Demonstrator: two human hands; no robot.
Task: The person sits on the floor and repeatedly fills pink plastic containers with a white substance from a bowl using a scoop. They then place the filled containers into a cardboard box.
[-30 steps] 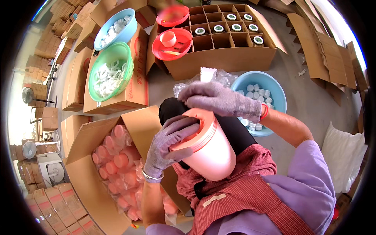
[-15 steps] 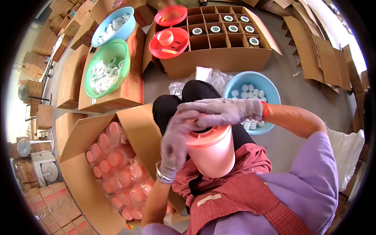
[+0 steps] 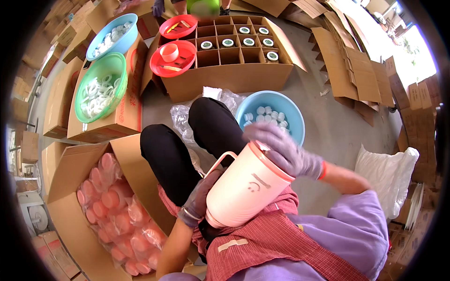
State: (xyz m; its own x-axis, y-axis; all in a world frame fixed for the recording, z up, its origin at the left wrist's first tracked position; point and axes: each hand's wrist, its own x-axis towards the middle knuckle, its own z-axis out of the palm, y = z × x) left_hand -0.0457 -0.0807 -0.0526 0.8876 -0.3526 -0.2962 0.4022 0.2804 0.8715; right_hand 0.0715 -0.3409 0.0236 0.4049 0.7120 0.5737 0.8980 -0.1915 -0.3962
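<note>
A pink jug (image 3: 246, 187) with a looped handle and a small printed face lies tilted over my lap, one end up to the right and the narrower end down to the left. My left hand (image 3: 201, 194), in a grey-purple glove, grips its lower left side below the handle; the jug hides some of the fingers. Over the jug's raised end curves my gloved right hand (image 3: 283, 152), its fingers bent across the rim and slightly blurred. What lies under that palm is hidden.
A blue basin (image 3: 296, 100) of white caps stands beyond my right hand. To the left an open carton (image 3: 63, 180) holds bagged pink parts. A divided carton (image 3: 225, 79) with several lidded items, red bowls (image 3: 154, 68) and a green basin (image 3: 119, 70) of white rings stand ahead. Another person stands beyond.
The jug has gone from upright between my knees to tilted, its side showing. My left hand has moved from its top to its lower side; my right hand stays at the top end.
</note>
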